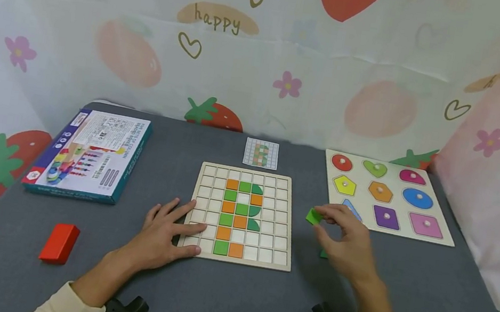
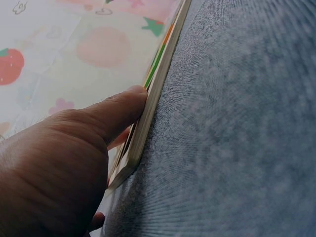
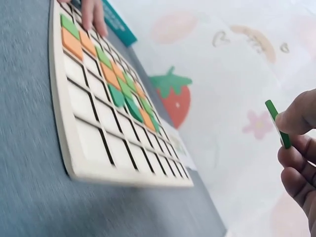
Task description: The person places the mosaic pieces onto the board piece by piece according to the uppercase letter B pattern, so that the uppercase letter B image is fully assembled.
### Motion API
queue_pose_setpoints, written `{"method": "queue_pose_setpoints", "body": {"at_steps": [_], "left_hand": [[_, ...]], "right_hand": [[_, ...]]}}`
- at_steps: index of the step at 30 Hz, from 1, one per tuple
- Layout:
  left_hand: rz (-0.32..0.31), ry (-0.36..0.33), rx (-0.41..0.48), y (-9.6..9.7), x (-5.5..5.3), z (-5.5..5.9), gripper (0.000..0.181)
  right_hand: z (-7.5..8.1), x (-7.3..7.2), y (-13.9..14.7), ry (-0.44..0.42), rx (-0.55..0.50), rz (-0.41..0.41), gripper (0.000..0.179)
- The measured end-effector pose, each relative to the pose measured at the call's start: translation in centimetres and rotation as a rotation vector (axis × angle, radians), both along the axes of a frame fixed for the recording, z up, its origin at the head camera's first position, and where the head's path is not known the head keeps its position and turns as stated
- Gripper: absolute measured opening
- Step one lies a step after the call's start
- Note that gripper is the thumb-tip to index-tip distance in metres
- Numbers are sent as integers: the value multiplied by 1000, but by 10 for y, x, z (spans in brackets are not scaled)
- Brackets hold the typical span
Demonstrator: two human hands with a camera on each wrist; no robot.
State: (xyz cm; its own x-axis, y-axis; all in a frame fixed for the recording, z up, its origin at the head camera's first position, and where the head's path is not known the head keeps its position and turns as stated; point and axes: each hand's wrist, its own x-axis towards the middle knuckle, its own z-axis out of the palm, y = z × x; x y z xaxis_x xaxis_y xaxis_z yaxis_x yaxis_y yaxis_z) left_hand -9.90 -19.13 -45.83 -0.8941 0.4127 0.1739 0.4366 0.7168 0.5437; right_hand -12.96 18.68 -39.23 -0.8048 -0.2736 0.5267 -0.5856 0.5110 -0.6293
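Observation:
A wooden grid board (image 1: 287, 248) lies on the cloth, holding orange, light green and dark green rounded tiles in its middle columns. My left hand (image 1: 164, 230) rests over its lower left edge, fingers spread; in the left wrist view the thumb (image 2: 118, 108) touches the rim. Right of the board, my right hand (image 1: 348, 241) pinches a light green tile (image 1: 313, 217) between thumb and fingers, held above the table. The right wrist view shows this thin tile (image 3: 277, 122) edge-on. Under the right hand lies a dark green piece (image 1: 323, 254), mostly hidden.
A pattern card (image 1: 261, 154) lies behind the board. At the right back is a shape puzzle board (image 1: 357, 185) with knobbed pieces. A boxed set (image 1: 107, 167) lies at left, with a red block (image 1: 59, 243) nearer. A printed curtain (image 1: 261, 82) hangs behind the table.

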Motion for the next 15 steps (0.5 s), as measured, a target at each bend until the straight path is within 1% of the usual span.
{"method": "queue_pose_setpoints", "body": {"at_steps": [9,15], "left_hand": [[-2,-3,4,0,0,0,53],[-1,-4,7,0,0,0,53]], "right_hand": [[-7,-2,-29,-29,15,101,36],[-21,-4,-50,-51,22,187,34]]}}
